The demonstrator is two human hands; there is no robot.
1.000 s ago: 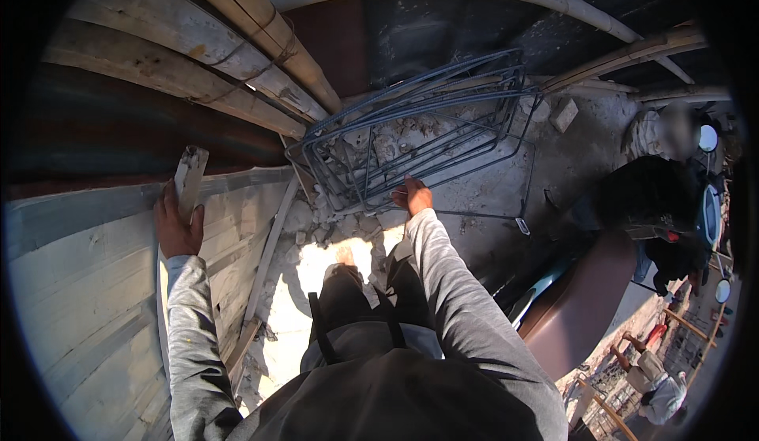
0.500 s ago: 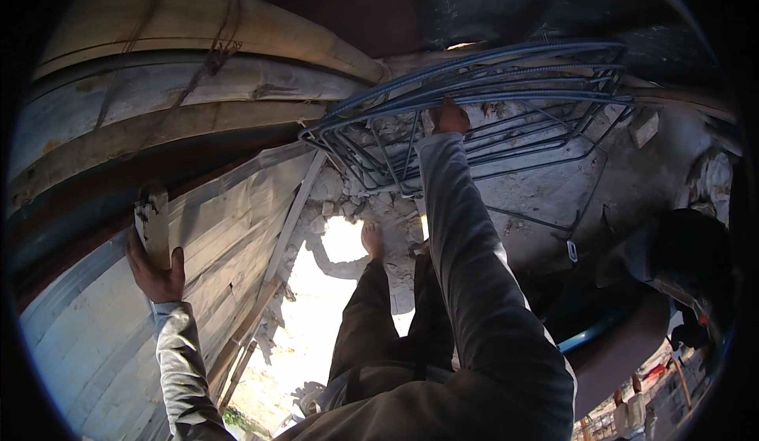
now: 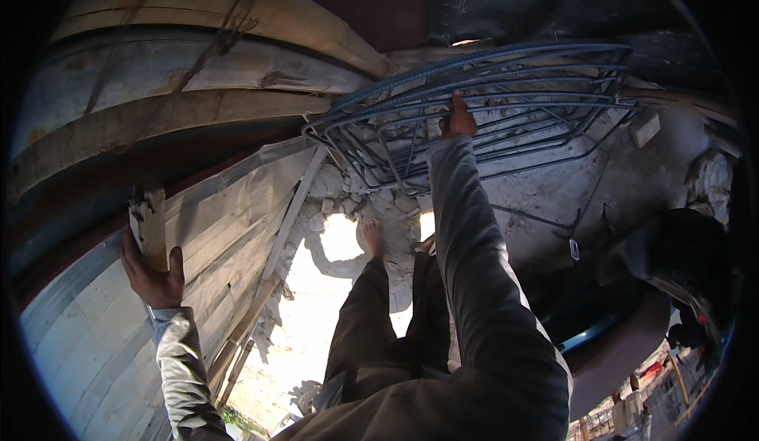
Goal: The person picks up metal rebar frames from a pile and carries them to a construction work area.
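Observation:
My left hand [image 3: 152, 277] is wrapped around the upper end of a rough wooden post [image 3: 149, 224], which stands against a corrugated metal sheet [image 3: 229, 228]. Stretched forward, my right hand [image 3: 458, 122] is at a stack of bent steel rebar frames [image 3: 553, 89]. Its index finger points up against one of the upper bars, while the other fingers look curled; whether they hold a bar is hidden. The frames are dark, ribbed and nested together, leaning above rubble.
Thick bamboo poles [image 3: 213, 58] bound with wire run along the upper left. A loose bent rod [image 3: 530, 217] lies below the frames, near a pale block [image 3: 644, 127]. Dark bulky shapes fill the right side. My bare foot [image 3: 373, 239] stands on broken, sunlit ground.
My right hand has shifted slightly right and down along the rebar, and its index finger now extends upward. The left hand keeps its hold on the post.

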